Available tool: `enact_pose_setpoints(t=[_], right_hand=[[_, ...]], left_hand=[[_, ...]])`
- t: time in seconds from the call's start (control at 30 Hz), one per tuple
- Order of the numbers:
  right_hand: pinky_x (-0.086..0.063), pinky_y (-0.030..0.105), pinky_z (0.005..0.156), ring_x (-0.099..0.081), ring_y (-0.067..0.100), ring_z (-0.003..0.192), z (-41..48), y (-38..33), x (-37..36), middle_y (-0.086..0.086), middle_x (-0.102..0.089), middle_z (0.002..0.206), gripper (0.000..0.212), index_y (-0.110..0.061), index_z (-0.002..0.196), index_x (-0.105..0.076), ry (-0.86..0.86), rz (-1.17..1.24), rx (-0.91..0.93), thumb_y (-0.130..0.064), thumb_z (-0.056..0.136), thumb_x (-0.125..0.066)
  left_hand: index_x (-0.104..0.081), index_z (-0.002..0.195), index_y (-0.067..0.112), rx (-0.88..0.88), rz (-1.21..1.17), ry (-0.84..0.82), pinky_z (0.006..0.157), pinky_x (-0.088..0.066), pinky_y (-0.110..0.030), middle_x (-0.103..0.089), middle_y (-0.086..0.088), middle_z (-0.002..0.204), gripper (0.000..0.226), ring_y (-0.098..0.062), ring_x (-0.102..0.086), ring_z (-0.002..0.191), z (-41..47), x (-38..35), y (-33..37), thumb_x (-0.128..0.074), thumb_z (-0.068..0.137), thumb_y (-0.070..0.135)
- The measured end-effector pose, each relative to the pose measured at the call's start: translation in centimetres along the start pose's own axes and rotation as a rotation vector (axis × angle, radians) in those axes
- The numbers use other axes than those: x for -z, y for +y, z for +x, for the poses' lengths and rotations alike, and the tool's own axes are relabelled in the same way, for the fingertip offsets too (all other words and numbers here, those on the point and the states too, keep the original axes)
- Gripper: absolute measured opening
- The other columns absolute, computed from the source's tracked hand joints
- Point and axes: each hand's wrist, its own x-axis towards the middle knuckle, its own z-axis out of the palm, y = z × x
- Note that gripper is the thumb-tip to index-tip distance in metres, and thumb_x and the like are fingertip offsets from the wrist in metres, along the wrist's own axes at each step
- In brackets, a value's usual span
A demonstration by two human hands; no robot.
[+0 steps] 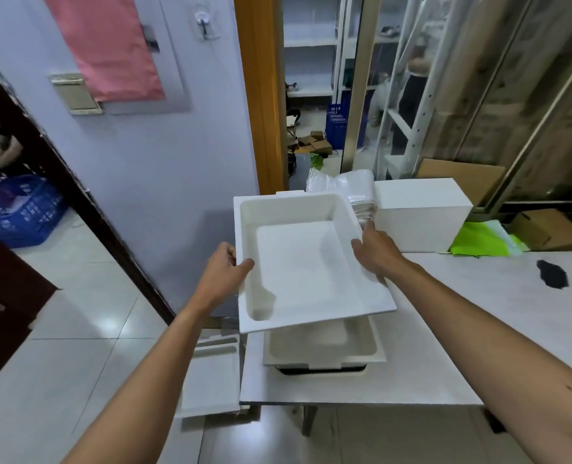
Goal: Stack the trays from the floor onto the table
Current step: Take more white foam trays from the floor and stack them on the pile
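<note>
I hold a white foam tray (301,262) in the air with both hands, tilted a little, above the left end of the table (445,329). My left hand (222,274) grips its left rim with the thumb over the edge. My right hand (375,252) grips its right rim. Directly beneath it, a stack of trays (325,349) rests on the table, a white one on top with a dark one at the bottom. Another white tray (211,376) lies on the floor just left of the table.
A white box (422,216) and a pile of plastic-wrapped white items (351,189) stand behind the held tray. Green sheets (482,242) and a black patch (552,273) lie on the table's right part. Blue crates (20,209) sit far left. A dark door stands at the left.
</note>
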Motion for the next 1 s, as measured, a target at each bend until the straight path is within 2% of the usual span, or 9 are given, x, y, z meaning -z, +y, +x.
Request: enact_pose_setpoints(t=[0.2, 0.27, 0.33, 0.47, 0.57, 0.63, 0.73, 0.87, 1.0], right_hand=[[-0.041, 0.039, 0.079, -0.057, 0.040, 0.111, 0.0, 1.3, 1.5, 0.020, -0.060, 0.124, 0.043, -0.009, 0.139, -0.039, 0.030, -0.056, 0.061, -0.033, 0.103, -0.042], [-0.041, 0.039, 0.079, -0.056, 0.039, 0.109, -0.2, 1.4, 1.9, 0.019, -0.061, 0.123, 0.041, -0.012, 0.138, -0.040, 0.055, -0.062, 0.103, -0.033, 0.103, -0.042], [-0.041, 0.039, 0.078, -0.057, 0.040, 0.106, -0.3, 1.3, 2.2, 0.020, -0.061, 0.120, 0.038, -0.013, 0.137, -0.041, 0.078, -0.059, 0.134, -0.033, 0.104, -0.041], [-0.044, 0.041, 0.079, -0.057, 0.040, 0.102, 0.0, 0.8, 2.9, 0.019, -0.061, 0.121, 0.035, -0.017, 0.136, -0.040, 0.114, -0.058, 0.182, -0.032, 0.104, -0.040], [-0.042, 0.041, 0.081, -0.055, 0.040, 0.109, 0.2, 0.5, 3.6, 0.018, -0.059, 0.129, 0.036, -0.017, 0.138, -0.041, 0.130, -0.093, 0.221, -0.031, 0.105, -0.040], [-0.040, 0.041, 0.082, -0.054, 0.040, 0.112, 0.3, 0.4, 3.8, 0.017, -0.059, 0.130, 0.036, -0.018, 0.139, -0.041, 0.142, -0.113, 0.240, -0.030, 0.105, -0.040], [-0.039, 0.039, 0.076, -0.056, 0.040, 0.106, 0.8, 0.4, 3.9, 0.017, -0.061, 0.126, 0.033, -0.022, 0.136, -0.041, 0.143, -0.149, 0.276, -0.033, 0.105, -0.040], [-0.040, 0.039, 0.074, -0.057, 0.038, 0.099, 1.0, -0.3, 3.4, 0.016, -0.062, 0.123, 0.030, -0.030, 0.132, -0.040, 0.106, -0.185, 0.297, -0.039, 0.104, -0.040], [-0.039, 0.041, 0.074, -0.057, 0.037, 0.099, 0.6, -1.9, 3.2, 0.015, -0.066, 0.115, 0.030, -0.031, 0.133, -0.042, 0.075, -0.231, 0.346, -0.039, 0.105, -0.038]], left_hand=[[-0.052, 0.086, 0.005, 0.008, -0.164, -0.033, 0.053, -0.047, -0.024, -0.065, -0.005, 0.078, 0.016, -0.013, -0.060, 0.061, -0.8, -1.2, 0.3, -0.062, 0.093, 0.016], [-0.058, 0.079, -0.005, 0.009, -0.257, -0.051, 0.054, -0.050, -0.027, -0.068, -0.009, 0.070, 0.024, -0.013, -0.062, 0.055, -1.0, -1.1, 0.4, -0.061, 0.094, 0.013], [-0.062, 0.082, -0.017, 0.019, -0.289, -0.061, 0.058, -0.056, -0.031, -0.072, -0.016, 0.071, 0.035, -0.018, -0.066, 0.056, -1.2, -1.0, 0.6, -0.062, 0.095, 0.015], [-0.069, 0.085, -0.015, 0.034, -0.309, -0.056, 0.071, -0.058, -0.043, -0.070, -0.017, 0.063, 0.039, -0.027, -0.067, 0.056, -0.8, -0.3, 1.0, -0.065, 0.095, 0.022], [-0.071, 0.083, -0.006, 0.048, -0.309, -0.033, 0.077, -0.059, -0.046, -0.069, -0.016, 0.062, 0.034, -0.031, -0.068, 0.060, -0.1, 0.7, 1.0, -0.066, 0.095, 0.025], [-0.070, 0.088, 0.001, 0.064, -0.293, -0.003, 0.078, -0.060, -0.048, -0.070, -0.012, 0.067, 0.028, -0.028, -0.067, 0.064, 0.7, 1.3, 0.7, -0.068, 0.094, 0.028], [-0.066, 0.100, 0.004, 0.068, -0.193, 0.052, 0.081, -0.058, -0.048, -0.069, -0.008, 0.091, 0.035, -0.020, -0.064, 0.078, 1.7, 2.1, 0.2, -0.074, 0.088, 0.035], [-0.062, 0.122, 0.016, -0.009, -0.092, -0.021, 0.077, -0.047, -0.020, -0.065, 0.004, 0.115, 0.047, -0.012, -0.063, 0.104, 1.8, 2.6, 0.5, -0.077, 0.085, 0.040], [-0.062, 0.129, 0.023, -0.069, -0.025, -0.133, 0.083, -0.054, -0.028, -0.070, 0.005, 0.117, 0.049, -0.013, -0.070, 0.100, 1.6, 2.0, 1.2, -0.077, 0.085, 0.039]])
